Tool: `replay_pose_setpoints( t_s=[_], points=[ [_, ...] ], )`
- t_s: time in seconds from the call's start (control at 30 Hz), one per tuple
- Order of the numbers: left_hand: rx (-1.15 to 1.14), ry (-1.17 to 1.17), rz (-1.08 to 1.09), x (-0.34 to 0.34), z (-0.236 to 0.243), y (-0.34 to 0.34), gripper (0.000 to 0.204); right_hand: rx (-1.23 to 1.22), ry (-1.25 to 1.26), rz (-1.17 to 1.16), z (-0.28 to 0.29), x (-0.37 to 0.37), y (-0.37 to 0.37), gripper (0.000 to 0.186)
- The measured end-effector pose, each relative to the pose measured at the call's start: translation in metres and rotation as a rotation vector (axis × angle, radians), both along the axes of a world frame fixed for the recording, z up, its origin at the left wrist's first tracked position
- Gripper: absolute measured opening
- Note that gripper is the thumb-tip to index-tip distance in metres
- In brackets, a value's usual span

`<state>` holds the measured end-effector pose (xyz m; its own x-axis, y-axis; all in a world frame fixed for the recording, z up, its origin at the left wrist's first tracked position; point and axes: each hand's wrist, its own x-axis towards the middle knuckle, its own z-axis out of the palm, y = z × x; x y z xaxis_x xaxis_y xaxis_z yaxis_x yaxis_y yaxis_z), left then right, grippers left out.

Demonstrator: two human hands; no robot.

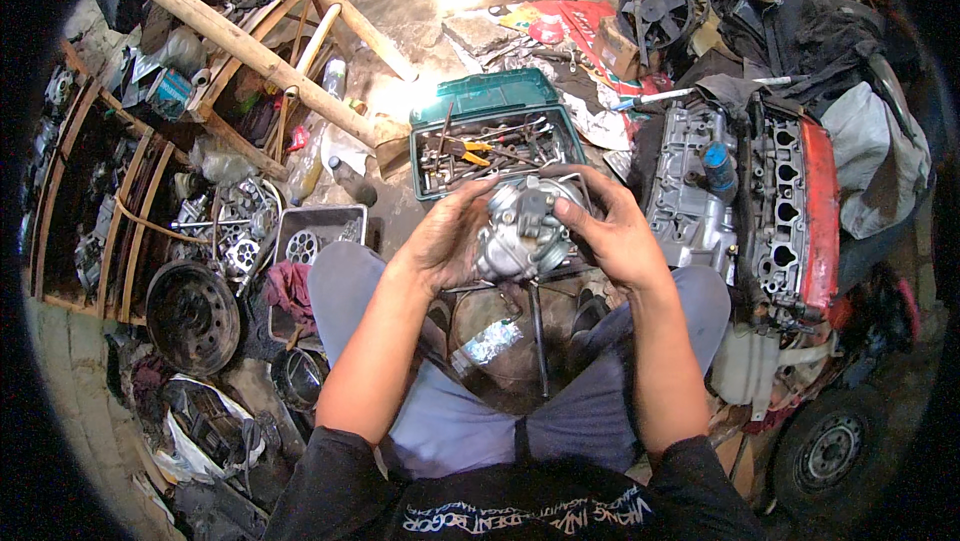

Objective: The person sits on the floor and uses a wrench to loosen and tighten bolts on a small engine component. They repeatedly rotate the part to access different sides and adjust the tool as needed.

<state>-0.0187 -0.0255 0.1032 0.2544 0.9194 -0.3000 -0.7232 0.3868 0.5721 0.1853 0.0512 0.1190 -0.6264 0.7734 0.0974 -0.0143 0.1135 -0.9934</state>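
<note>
Between my two hands, above my lap, is a silvery cast-metal engine part (pixel 512 251), resembling a carburetor or throttle body, with a small black block on its top. My left hand (pixel 445 238) cups its left side with curled fingers. Around the right side wraps my right hand (pixel 610 228), its thumb lying near the black block. Some of the fingertips are hidden behind the part. Below it a thin black rod (pixel 540 341) runs down toward my lap; I cannot tell whether the two are joined.
Just beyond my hands stands an open green toolbox (pixel 500 91) full of wrenches and pliers. Engine blocks (pixel 690 181) and a red-sided cylinder head (pixel 785 211) lie to the right. At the left are a grey tray (pixel 365 226), a steel wheel (pixel 195 318) and a wooden ladder (pixel 250 41).
</note>
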Motion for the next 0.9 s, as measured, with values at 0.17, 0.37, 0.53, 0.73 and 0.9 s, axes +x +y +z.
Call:
replay_pose_setpoints(
  t_s=[0.17, 0.37, 0.53, 0.73, 0.9],
  points=[
    [0.168, -0.078, 0.021, -0.006, 0.008, 0.0, 0.081, -0.653, 0.169, -0.285, -0.002, -0.008, -0.015, 0.043],
    [0.537, 0.749, 0.22, 0.004, -0.012, 0.006, 0.075, -0.733, 0.246, -0.397, 0.003, -0.024, -0.028, 0.031],
    [0.455, 1.123, 0.668, 0.025, -0.02, 0.013, 0.074, -0.976, 0.296, -0.434, -0.032, -0.029, -0.031, 0.037],
    [0.599, 0.916, 0.899, 0.052, -0.03, 0.018, 0.086, -0.782, 0.324, -0.389, -0.025, -0.034, -0.05, 0.048],
    [0.519, 0.549, 0.916, 0.019, -0.011, 0.022, 0.058, -0.414, 0.072, -0.294, -0.011, -0.038, -0.056, 0.032]
  ],
)
